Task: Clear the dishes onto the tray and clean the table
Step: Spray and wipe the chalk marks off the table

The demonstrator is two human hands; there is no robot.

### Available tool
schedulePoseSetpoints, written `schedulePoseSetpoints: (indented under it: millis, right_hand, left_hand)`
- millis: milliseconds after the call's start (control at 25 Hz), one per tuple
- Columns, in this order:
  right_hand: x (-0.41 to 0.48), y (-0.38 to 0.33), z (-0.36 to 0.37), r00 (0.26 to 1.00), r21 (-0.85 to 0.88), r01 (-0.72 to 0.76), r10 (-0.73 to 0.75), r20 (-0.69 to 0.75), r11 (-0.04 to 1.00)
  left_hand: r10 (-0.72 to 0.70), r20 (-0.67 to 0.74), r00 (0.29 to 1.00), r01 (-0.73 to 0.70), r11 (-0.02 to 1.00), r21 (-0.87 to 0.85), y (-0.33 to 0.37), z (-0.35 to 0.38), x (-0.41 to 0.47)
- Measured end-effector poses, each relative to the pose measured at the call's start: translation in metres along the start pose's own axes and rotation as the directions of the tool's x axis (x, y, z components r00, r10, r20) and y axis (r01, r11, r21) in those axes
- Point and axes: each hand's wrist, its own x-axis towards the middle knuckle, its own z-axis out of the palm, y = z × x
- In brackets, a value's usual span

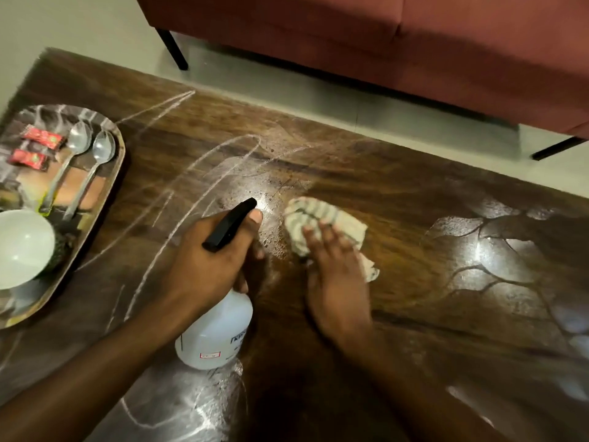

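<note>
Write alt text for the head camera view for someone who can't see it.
A right hand presses a striped cloth onto a wet wooden table while the left hand grips a white spray bottle. At left, a tray holds two spoons, a white bowl and two red sachets.

The white spray bottle (216,333), in the lower centre of the frame, carried a label with black print. Only the opening letters "KR" of its top line could be read; the remainder was cut off by the bottle's curve, and the lines beneath were too small to make out. A small red-outlined box lay on the label's lower left, contents illegible. The two red sachets (35,145) on the tray (111,173), upper left, bore markings too blurred to read.
</note>
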Motion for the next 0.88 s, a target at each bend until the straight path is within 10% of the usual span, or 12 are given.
schedulePoseSetpoints:
  millis: [120, 200, 360, 560, 720, 880]
  right_hand:
    - [-0.024, -0.008, 0.009, 0.812, -0.023, 0.535, -0.507, 0.288, 0.844]
    - [0.007, 0.021, -0.006, 0.746, -0.055, 0.63, -0.585, 0.319, 0.774]
    - [0.103, 0.096, -0.053, 0.995, -0.074, 0.102, -0.103, -0.013, 0.992]
    - [0.166, 0.08, -0.059, 0.919, 0.086, -0.35, 0.359, -0.16, 0.933]
    - [0.123, -0.016, -0.018, 0.978, -0.008, 0.198, -0.197, 0.071, 0.98]
    - [0.117, -0.033, -0.013, 0.627, 0.035, 0.731, -0.691, 0.36, 0.682]
  left_hand:
    - [0.021, -0.004, 1.0, -0.021, 0.999, -0.033, 0.011, 0.008, 0.021]
    - [0.047, -0.003, 0.999, -0.047, 0.998, 0.04, 0.013, 0.009, 0.037]
    - [0.037, -0.03, 0.999, -0.033, 0.991, 0.128, 0.017, 0.012, 0.056]
    - [0.018, -0.021, 1.0, -0.018, 1.0, -0.005, 0.021, 0.015, 0.069]
    - [0.051, -0.052, 0.997, -0.051, 0.999, 0.018, 0.019, 0.006, 0.075]
    - [0.045, -0.062, 0.997, -0.039, 0.996, 0.084, 0.013, -0.026, 0.079]
